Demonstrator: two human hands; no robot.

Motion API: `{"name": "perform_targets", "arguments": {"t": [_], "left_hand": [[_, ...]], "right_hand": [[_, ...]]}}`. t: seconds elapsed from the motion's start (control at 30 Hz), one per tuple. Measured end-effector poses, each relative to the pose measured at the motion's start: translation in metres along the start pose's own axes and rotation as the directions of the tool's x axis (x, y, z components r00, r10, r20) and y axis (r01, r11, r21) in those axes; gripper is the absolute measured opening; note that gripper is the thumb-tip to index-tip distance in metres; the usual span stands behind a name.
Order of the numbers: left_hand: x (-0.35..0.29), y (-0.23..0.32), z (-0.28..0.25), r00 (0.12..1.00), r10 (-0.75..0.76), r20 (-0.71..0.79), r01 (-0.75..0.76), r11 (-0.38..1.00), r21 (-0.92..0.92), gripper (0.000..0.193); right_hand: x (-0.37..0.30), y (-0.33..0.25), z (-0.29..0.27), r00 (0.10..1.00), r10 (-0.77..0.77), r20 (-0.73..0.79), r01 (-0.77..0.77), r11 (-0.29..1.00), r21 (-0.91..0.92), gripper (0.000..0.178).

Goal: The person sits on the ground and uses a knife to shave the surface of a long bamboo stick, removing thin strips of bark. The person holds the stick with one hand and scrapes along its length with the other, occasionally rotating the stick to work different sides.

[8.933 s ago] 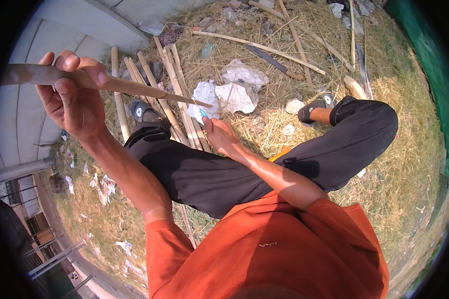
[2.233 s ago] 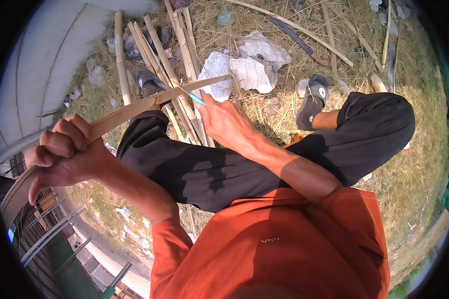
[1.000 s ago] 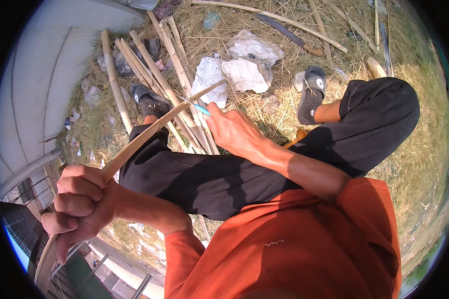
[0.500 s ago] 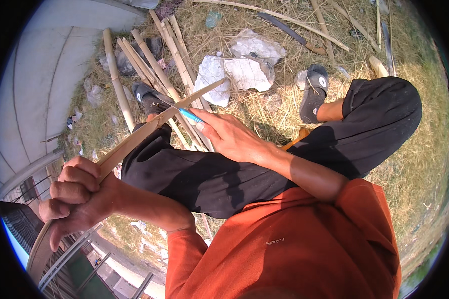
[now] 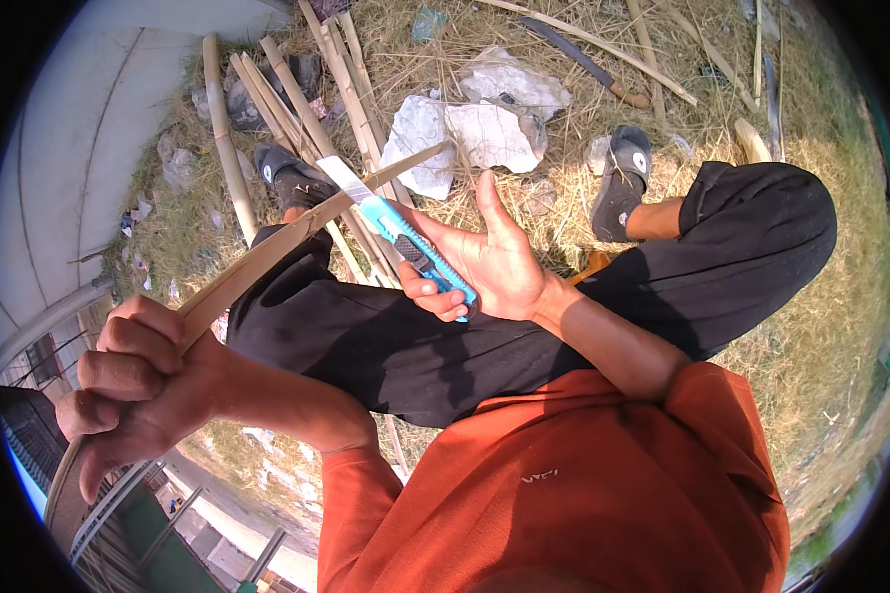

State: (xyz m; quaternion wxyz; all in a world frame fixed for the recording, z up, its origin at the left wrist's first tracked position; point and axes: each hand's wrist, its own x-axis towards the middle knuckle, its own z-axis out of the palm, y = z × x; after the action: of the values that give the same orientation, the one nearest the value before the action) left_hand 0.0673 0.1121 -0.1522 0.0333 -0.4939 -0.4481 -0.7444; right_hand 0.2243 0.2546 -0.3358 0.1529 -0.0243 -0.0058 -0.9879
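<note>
My left hand (image 5: pixel 143 381) is wrapped round a long bamboo strip (image 5: pixel 262 259), which slants up and right across my left leg and tapers to a narrow tip. A blue utility knife (image 5: pixel 415 252) lies in my right hand (image 5: pixel 504 262). The palm is turned up, the thumb is lifted off, and the curled fingers keep hold of the handle. Its silvery blade is out and points up and left, next to the strip. From this view I cannot tell whether blade and strip touch.
Split bamboo poles (image 5: pixel 351 89) lie beyond my left foot. White rocks (image 5: pixel 499 133) sit between my feet on dry grass. A machete (image 5: pixel 583 61) with a wooden handle lies farther off, and a second blade (image 5: pixel 772 109) at the far right. A pale wall (image 5: pixel 79 158) rises at the left.
My right hand has rolled palm up and lifted its thumb, bringing the whole knife handle and blade into sight. My left hand has shifted slightly left and down, still gripping the bamboo strip.
</note>
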Motion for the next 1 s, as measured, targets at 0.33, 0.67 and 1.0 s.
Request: {"name": "perform_targets", "arguments": {"t": [0.33, 0.67, 1.0], "left_hand": [[0.000, 0.000, -0.002, 1.000, 0.004, 0.019, -0.004, 1.000, 0.020, 0.060], [0.000, 0.000, 0.001, 1.000, 0.020, 0.010, -0.020, 0.998, 0.054, 0.060], [0.001, 0.000, 0.002, 0.998, 0.016, 0.063, -0.016, 1.000, -0.007, 0.060]], "right_hand": [[-0.003, -0.008, 0.005, 0.988, -0.035, 0.149, 0.024, 0.997, 0.075, 0.104], [-0.004, -0.013, 0.008, 0.997, -0.044, 0.057, 0.037, 0.992, 0.120, 0.094], [0.003, 0.002, 0.006, 0.795, -0.554, -0.246, -0.213, 0.124, -0.969, 0.042]]}}
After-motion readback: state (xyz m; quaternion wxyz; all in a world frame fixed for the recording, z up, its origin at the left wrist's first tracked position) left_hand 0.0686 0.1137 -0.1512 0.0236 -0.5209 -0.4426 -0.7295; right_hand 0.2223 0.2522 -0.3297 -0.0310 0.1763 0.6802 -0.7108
